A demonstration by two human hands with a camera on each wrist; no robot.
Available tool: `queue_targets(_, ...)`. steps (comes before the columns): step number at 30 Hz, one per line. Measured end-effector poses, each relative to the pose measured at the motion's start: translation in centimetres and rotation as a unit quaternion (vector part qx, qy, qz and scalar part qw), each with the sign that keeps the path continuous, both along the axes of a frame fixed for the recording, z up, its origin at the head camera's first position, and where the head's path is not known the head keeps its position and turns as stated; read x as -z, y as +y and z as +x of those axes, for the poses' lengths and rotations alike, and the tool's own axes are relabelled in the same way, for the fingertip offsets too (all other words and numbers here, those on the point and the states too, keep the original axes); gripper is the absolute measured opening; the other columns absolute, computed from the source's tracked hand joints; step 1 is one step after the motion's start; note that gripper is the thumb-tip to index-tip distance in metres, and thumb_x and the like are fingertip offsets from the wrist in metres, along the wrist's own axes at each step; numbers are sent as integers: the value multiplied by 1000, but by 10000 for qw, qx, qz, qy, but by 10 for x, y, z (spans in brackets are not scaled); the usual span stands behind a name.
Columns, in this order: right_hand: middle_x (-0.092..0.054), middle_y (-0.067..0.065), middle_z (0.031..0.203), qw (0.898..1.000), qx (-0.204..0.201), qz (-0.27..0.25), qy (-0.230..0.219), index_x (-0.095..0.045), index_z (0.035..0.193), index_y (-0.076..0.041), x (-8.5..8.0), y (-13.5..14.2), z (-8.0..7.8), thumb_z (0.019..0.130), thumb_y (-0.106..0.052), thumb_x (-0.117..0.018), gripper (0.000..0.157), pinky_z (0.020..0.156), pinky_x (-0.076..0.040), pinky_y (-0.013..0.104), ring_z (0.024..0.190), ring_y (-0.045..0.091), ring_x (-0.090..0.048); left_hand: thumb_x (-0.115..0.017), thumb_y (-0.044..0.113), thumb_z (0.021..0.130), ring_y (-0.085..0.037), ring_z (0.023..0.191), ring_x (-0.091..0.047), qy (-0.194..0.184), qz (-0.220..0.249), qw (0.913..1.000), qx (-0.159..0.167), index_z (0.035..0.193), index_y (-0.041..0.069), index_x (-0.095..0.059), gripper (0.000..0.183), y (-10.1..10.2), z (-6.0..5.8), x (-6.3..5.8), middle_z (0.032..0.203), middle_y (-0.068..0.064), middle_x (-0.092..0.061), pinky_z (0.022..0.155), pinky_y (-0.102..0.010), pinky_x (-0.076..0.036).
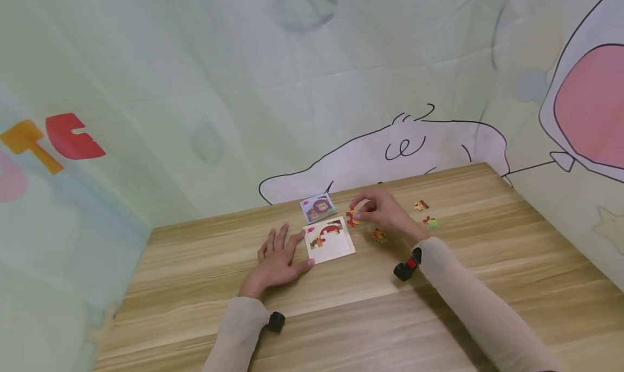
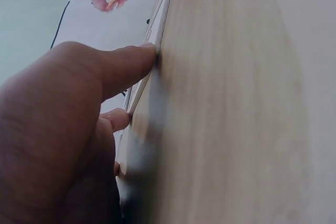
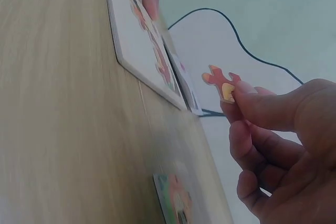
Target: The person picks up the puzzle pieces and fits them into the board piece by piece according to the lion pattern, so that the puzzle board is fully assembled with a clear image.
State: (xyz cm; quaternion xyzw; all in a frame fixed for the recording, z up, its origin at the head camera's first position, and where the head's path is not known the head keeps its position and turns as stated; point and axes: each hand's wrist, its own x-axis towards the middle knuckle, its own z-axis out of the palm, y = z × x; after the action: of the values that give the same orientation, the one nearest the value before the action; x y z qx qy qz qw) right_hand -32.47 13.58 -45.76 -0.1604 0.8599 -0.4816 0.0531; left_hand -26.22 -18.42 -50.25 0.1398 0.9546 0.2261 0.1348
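Observation:
My right hand pinches a red-brown and yellow jigsaw piece between thumb and fingers, raised over the table just right of the puzzle board. The square white-framed puzzle board lies flat, with several pieces fitted along its upper and left parts. Fingers spread, my left hand rests at the board's left edge; thumb and index fingertip touch that edge. Behind the board lies a picture card showing a lion. In the left wrist view the thumb presses against the board's side.
A loose puzzle piece lies below my right hand. Two more, a yellow-red piece and a green piece, lie farther right on the wooden table. A printed cloth backdrop stands behind the table.

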Motion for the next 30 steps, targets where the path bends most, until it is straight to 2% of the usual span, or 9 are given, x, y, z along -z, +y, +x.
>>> queue_targets(5, -79, 10, 94, 9997, -187, 101, -109, -77, 115, -11, 1, -14, 1, 97, -11, -80, 19, 68, -49, 28, 82, 16, -67, -59, 62, 102, -49, 167, 17, -54, -36, 10000, 1, 172, 27, -24, 86, -1, -2, 2, 183, -16, 9, 126, -79, -1)
queue_targets(15, -80, 6, 95, 9979, -401, 444, -240, -79, 115, -17, 8, -37, 1, 98, -11, -78, 17, 72, -50, 29, 84, 17, -66, -58, 63, 102, -50, 166, 17, 26, 31, 10000, -11, 173, 26, -23, 87, -1, 0, 1, 183, -17, 8, 126, -78, -1)
queue_targets(23, -80, 6, 92, 9950, -745, 667, -20, -82, 117, -11, 12, -49, 2, 98, -9, -76, 20, 72, -51, 25, 81, 12, -64, -58, 64, 102, -50, 166, 17, 10, 22, 10000, -4, 173, 27, -20, 89, -1, -1, 2, 183, -16, 8, 126, -78, -1)
queue_targets(30, -81, 6, 98, 9934, -719, 885, -89, -83, 116, -14, 15, -60, 1, 96, -11, -80, 21, 74, -52, 24, 85, 13, -69, -57, 65, 102, -49, 167, 18, -24, -60, 10000, 6, 173, 28, -18, 90, -1, -2, 2, 183, -16, 9, 127, -77, -1)
